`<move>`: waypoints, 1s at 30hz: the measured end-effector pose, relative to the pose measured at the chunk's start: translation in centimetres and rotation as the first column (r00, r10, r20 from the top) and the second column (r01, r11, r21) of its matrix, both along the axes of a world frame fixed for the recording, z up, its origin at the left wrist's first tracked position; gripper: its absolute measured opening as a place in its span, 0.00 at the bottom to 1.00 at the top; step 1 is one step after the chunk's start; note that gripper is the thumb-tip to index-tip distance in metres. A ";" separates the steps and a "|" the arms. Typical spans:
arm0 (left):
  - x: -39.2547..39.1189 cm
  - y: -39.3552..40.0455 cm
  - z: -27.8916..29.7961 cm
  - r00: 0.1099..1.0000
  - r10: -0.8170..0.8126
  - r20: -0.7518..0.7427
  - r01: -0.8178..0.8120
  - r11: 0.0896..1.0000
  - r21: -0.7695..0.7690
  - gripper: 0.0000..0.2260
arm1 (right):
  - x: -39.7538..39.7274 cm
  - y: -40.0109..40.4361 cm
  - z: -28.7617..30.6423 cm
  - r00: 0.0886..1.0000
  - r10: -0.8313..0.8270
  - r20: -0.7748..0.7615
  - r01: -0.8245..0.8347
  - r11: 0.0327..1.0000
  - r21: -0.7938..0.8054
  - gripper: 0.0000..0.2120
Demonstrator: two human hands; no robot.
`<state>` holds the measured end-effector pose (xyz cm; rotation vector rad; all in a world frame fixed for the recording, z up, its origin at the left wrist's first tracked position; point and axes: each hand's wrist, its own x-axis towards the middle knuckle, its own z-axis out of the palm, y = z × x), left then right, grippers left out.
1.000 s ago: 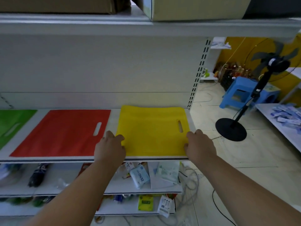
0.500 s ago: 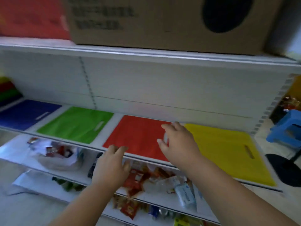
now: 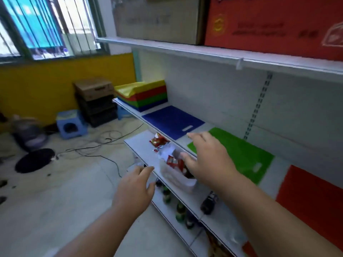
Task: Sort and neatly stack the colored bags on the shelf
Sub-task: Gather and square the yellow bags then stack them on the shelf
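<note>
Two bare forearms reach forward from the bottom edge. The left hand [image 3: 134,190] hangs in the air in front of the shelving, its grip loose with fingers lightly spread and nothing in it. The right hand [image 3: 208,160] is stretched further out, over the front edge of the shelf [image 3: 204,127], fingers straight and spread, its grip also holding nothing; it hovers at the near left corner of a green bag [image 3: 239,154] that lies flat there.

At the right edge a red bag [image 3: 311,199] lies flat on the same shelf, apart from the green one. Below, a lower shelf [image 3: 141,151] carries red snack packets [image 3: 158,141], a white plastic bag of packets [image 3: 176,171] and some dark bottles [image 3: 207,202].

Further along, to the left of the green bag, a blue bag [image 3: 172,121] lies flat, its handle slot showing. At the far end of the shelf stands a tidy stack of bags [image 3: 142,95] in bands: yellow on top, then red, green and blue.

Above, an upper shelf [image 3: 204,51] bears a brown cardboard box [image 3: 157,17] and a red box [image 3: 274,25]. On the floor beyond stand a blue stool [image 3: 71,124], dark crates [image 3: 96,101] and tangled cables [image 3: 96,145], under a barred window [image 3: 42,25].
</note>
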<state>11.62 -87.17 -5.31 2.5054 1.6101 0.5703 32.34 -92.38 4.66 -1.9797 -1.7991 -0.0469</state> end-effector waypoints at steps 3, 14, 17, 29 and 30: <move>-2.2 5.8 -0.2 0.999 0.041 0.016 -0.041 0.999 0.011 0.19 | -2.1 7.2 -0.7 0.997 0.066 -0.036 -0.066 0.998 0.008 0.28; -11.7 27.7 2.1 0.985 0.167 0.034 -0.167 0.986 0.008 0.21 | -11.7 33.9 0.8 0.984 0.171 -0.041 -0.171 0.985 -0.016 0.25; -13.8 34.2 1.2 0.990 0.125 0.066 -0.126 0.992 0.020 0.21 | -13.9 39.7 0.4 0.989 0.146 -0.029 -0.146 0.989 -0.012 0.27; -17.5 59.5 3.3 0.979 -0.188 0.077 0.188 0.982 0.002 0.22 | -17.3 55.1 1.2 0.962 -0.270 -0.044 0.269 0.963 -0.015 0.27; -17.0 61.3 3.1 0.975 -0.204 0.090 0.205 0.979 -0.002 0.22 | -17.0 56.0 1.2 0.952 -0.303 -0.045 0.303 0.953 -0.018 0.26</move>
